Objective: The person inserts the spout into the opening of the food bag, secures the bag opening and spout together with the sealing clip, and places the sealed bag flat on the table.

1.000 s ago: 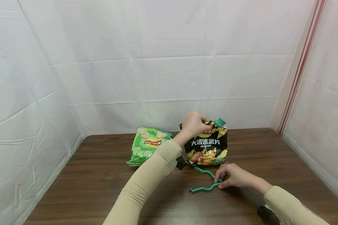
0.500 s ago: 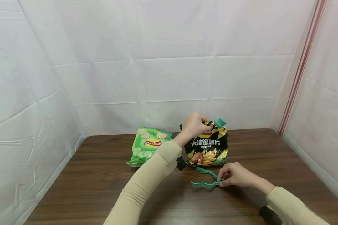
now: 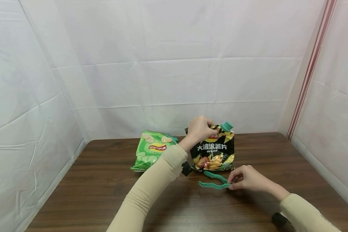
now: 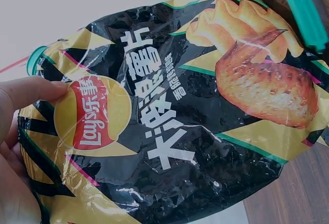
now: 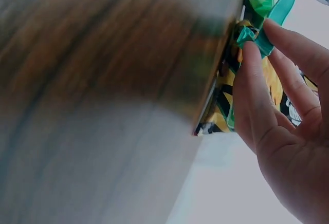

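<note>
In the head view my left hand grips the top edge of a black Lay's potato chip bag, which stands upright at the back of the table. A teal cap sticks up from the bag's right top corner. The left wrist view has the thumb of the left hand pressed on the front of the chip bag. My right hand pinches the hinge end of a teal bag clip. The clip's two wavy arms are spread in a V, pointing left in front of the bag.
A green Lay's chip bag leans back on the left of the black one, with a teal piece at its upper right corner. White sheeting hangs behind and beside the brown wooden table.
My right hand has moved slightly up and to the right with the bag clip, whose near arm has swung toward the far one. My left hand and the black chip bag have stayed in place.
</note>
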Available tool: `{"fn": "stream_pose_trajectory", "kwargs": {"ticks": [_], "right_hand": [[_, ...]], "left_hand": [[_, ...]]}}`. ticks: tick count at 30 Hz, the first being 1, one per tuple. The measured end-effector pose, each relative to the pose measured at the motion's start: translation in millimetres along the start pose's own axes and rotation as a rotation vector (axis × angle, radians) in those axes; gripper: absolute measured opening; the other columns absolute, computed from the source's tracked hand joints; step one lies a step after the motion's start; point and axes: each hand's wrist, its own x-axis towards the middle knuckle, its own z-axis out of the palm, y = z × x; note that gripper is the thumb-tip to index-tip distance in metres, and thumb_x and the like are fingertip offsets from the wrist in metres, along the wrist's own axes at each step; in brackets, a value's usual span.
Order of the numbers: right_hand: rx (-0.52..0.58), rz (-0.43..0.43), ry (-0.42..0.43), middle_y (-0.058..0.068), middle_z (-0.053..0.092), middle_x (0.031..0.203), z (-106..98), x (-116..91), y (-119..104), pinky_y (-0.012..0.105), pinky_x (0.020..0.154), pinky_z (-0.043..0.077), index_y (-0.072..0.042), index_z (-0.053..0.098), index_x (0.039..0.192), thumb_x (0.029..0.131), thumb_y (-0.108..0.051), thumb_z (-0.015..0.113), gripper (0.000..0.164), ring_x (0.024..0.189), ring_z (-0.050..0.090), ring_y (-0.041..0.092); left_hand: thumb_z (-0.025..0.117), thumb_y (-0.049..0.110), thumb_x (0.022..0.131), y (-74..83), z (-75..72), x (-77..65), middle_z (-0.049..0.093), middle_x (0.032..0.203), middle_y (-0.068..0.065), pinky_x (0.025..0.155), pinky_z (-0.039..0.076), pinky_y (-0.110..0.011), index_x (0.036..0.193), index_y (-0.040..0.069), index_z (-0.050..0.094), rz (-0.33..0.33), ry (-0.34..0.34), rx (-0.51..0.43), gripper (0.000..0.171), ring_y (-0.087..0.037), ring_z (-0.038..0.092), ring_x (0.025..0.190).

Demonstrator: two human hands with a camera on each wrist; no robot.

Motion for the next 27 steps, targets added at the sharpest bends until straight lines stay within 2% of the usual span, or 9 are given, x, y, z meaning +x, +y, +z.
{"fn": "stream_pose_trajectory", "kwargs": {"ticks": [11,23,27], "right_hand": [[0.05,-0.005,0.04,-0.006,0.07,0.089,-16.0,-14.6,-5.3,0.026,0.068,0.056,-0.024,0.072,0.087,0.081,-0.036,0.074,0.013,0.081,0.068,0.006],[-0.039,-0.022,0.16,-0.009,0.071,0.092,-41.7,-32.4,-7.6,0.026,0.071,0.055,-0.026,0.072,0.092,0.083,-0.032,0.072,0.011,0.084,0.066,0.003],[-0.079,0.003,0.206,-0.011,0.071,0.088,-48.7,-36.8,-6.1,0.026,0.07,0.054,-0.026,0.072,0.092,0.083,-0.033,0.072,0.012,0.081,0.065,0.003]], "left_hand": [[0.075,0.031,0.08,-1.5,-0.3,-0.1,0.074,0.096,0.003,0.041,0.034,-0.017,0.101,0.021,0.077,0.016,0.0,-0.001,0.023,-0.002,0.056,0.052],[0.075,0.032,0.08,-1.1,-0.4,0.5,0.074,0.099,0.003,0.04,0.032,-0.016,0.102,0.021,0.076,0.013,-0.001,0.008,0.024,-0.002,0.056,0.052],[0.075,0.032,0.08,-1.0,0.1,0.7,0.074,0.097,0.004,0.04,0.033,-0.017,0.101,0.022,0.076,0.015,0.003,0.011,0.024,-0.002,0.056,0.052]]}}
